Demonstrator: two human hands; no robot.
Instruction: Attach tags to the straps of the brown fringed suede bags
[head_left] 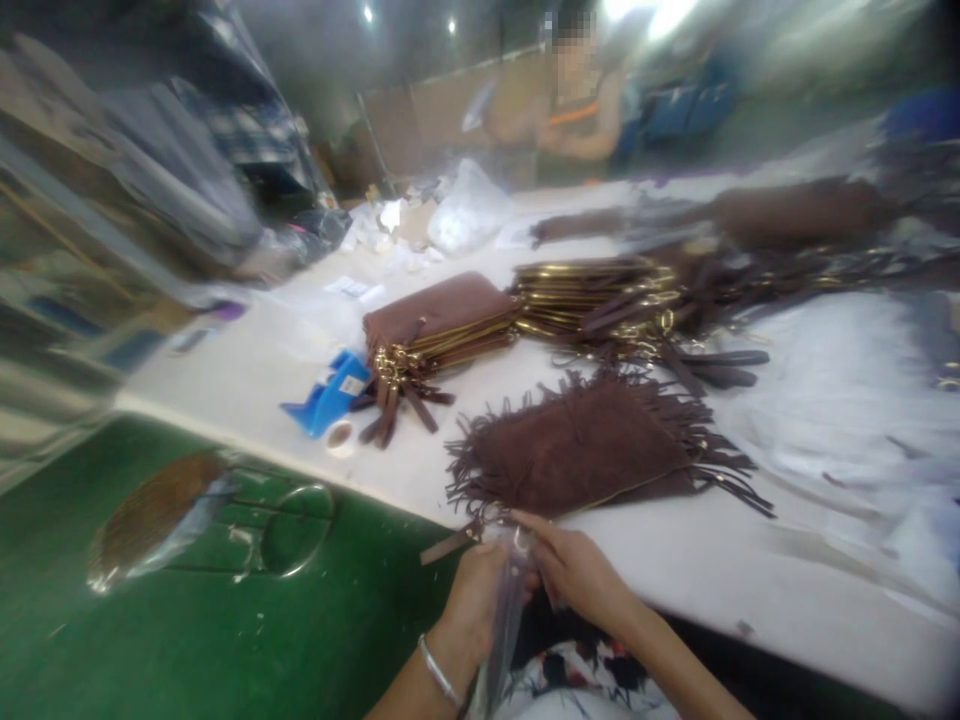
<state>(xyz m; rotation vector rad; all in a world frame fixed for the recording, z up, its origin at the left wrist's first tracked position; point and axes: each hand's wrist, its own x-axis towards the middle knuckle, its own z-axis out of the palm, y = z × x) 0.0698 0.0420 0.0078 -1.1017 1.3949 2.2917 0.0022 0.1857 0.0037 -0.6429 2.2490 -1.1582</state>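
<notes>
Both hands meet at the table's near edge. My left hand [472, 595], with a silver bangle on the wrist, is closed around a clear plastic bag [504, 625] that hangs down toward my lap. My right hand [574, 570] pinches the top of the same bag, right beside a brown strap [450, 543] that hangs off a brown suede fringed pouch [592, 450] lying flat on the white table [750, 570].
Behind the pouch lie a stack of brown pouches with gold zips [439, 325] and a further pile [600, 300]. A blue packet [330, 395] and a tape roll [340, 438] sit left. A wire stool [277, 525] stands on the green floor. Another person [577, 110] stands beyond the table.
</notes>
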